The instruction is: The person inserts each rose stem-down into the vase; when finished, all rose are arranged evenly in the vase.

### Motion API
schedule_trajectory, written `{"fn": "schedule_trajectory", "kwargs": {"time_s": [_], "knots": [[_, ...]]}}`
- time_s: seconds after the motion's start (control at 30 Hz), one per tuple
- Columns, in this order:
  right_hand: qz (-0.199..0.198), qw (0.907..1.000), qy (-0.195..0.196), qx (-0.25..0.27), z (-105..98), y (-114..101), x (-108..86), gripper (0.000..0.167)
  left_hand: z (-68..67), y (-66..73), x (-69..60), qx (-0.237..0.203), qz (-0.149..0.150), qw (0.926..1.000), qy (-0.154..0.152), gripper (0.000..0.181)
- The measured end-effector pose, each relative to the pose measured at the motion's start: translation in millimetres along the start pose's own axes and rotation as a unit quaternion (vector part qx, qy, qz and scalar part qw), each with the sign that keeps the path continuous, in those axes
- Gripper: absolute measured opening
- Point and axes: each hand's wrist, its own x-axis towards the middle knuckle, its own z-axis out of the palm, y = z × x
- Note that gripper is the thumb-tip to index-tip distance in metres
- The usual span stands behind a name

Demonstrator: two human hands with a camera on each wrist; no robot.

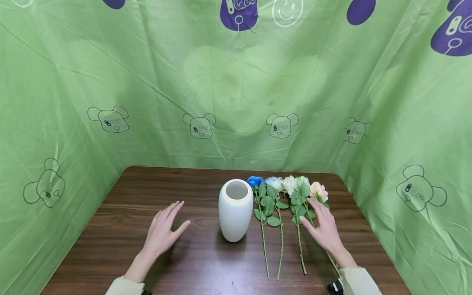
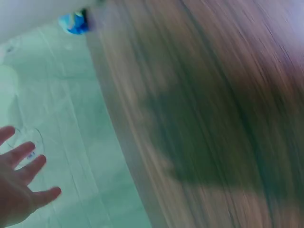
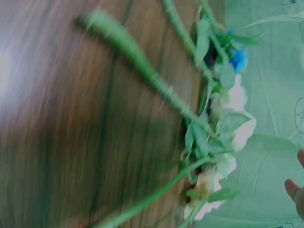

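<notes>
Head: vase on wooden table, green curtain behind.

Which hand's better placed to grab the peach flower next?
Probably the right hand: it's open beside the peach flower, while the left hand is on the other side of the white vase.

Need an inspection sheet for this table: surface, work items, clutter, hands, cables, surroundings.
Surface: dark wood-grain table, glossy reflection near the front.
Work items: white vase upright, no stems in its mouth; flowers lying to its right, heads toward the back.
Clutter: nothing seen.
Left hand: open, left of the vase, holding nothing.
Right hand: open, by the peach flower; contact unclear.
Cables: nothing seen.
Surroundings: green printed curtain behind and on both sides.
</notes>
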Motion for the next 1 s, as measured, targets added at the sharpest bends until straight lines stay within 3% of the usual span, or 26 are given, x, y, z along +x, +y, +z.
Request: {"fn": "schedule_trajectory", "kwargs": {"time_s": [0.1,0.17,0.27,0.37,0.5,0.6,0.63,0.73,0.87,1.0], "knots": [[0.043,0.9947,0.045,0.082,4,-9,4.5,0.045,1.5,14.0,5.1,-0.098,-0.006,0.9943,0.042,0.051],[0.088,0.9853,0.063,0.132,8,-16,6.9,0.037,3.6,23.8,7.8,-0.158,-0.019,0.9862,0.047,0.047],[0.148,0.9674,0.082,0.188,18,-24,10.4,0.03,8.1,38.1,10.6,-0.227,-0.046,0.9726,0.021,0.048],[0.183,0.9496,0.083,0.24,31,-29,13.1,0.027,11.5,51.5,13.6,-0.269,-0.073,0.9599,-0.031,0.054],[0.232,0.9261,0.056,0.293,48,-35,16.8,0.026,13.0,65.9,20.9,-0.32,-0.105,0.9372,-0.092,0.06],[0.27,0.9134,0.017,0.304,64,-36,18.0,0.03,11.4,73.4,28.0,-0.353,-0.119,0.9208,-0.115,0.061],[0.273,0.9118,0.009,0.307,76,-27,16.0,0.032,6.8,78.4,30.8,-0.362,-0.122,0.9161,-0.122,0.062],[0.302,0.8985,-0.03,0.317,87,-30,16.7,0.033,-0.9,87.4,37.6,-0.383,-0.134,0.9034,-0.138,0.063],[0.328,0.8825,-0.063,0.332,90,-47,20.5,0.031,-0.6,89.9,43.9,-0.418,-0.172,0.8769,-0.162,0.064],[0.333,0.8803,-0.074,0.33,101,-48,20.6,0.031,2.5,89.9,47.2,-0.446,-0.208,0.8524,-0.178,0.064]]}}
